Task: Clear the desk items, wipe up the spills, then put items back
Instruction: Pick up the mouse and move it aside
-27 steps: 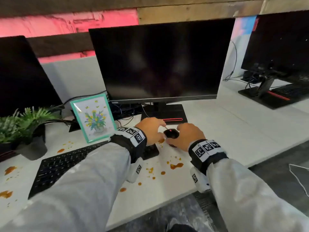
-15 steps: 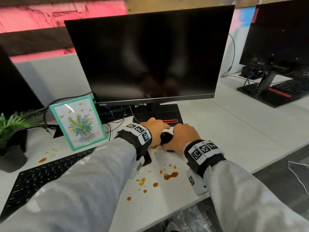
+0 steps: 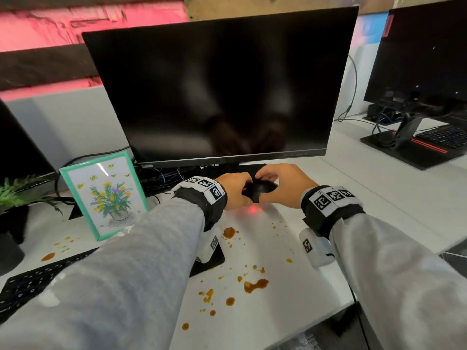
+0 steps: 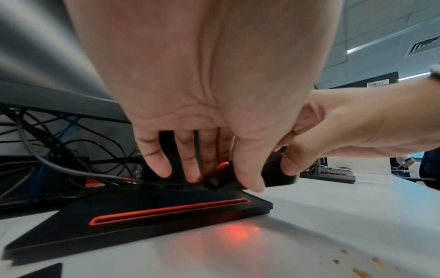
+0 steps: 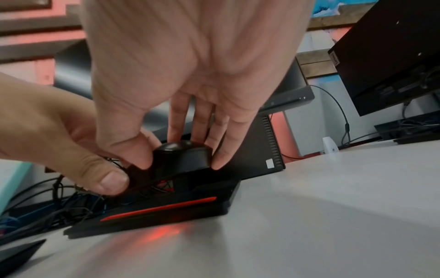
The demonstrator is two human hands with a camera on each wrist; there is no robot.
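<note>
A black wired mouse (image 3: 260, 189) hangs just above the white desk (image 3: 366, 198), in front of the monitor stand base (image 4: 166, 210). Its red sensor light glows on the desk beneath (image 3: 252, 209). My left hand (image 3: 233, 192) pinches the mouse's front end (image 4: 221, 180) between thumb and fingers, where the cable (image 4: 71, 171) leaves it. My right hand (image 3: 283, 183) grips the rounded rear of the mouse (image 5: 183, 156) with thumb on one side and fingers over the top and other side. Orange-brown spills (image 3: 255, 285) dot the desk near my wrists.
A dark monitor (image 3: 214, 92) stands right behind the hands. To the left are a teal-framed flower picture (image 3: 103, 195), a black keyboard (image 3: 25, 284), a potted plant (image 3: 12, 198) and more spill drops (image 3: 48, 256). Tangled cables (image 4: 59, 150) lie behind the stand. Another workstation (image 3: 417, 147) sits at right.
Both hands closed round the mouse and raised it off the desk, shifting it back toward the monitor stand; its red glow now shows on the desk.
</note>
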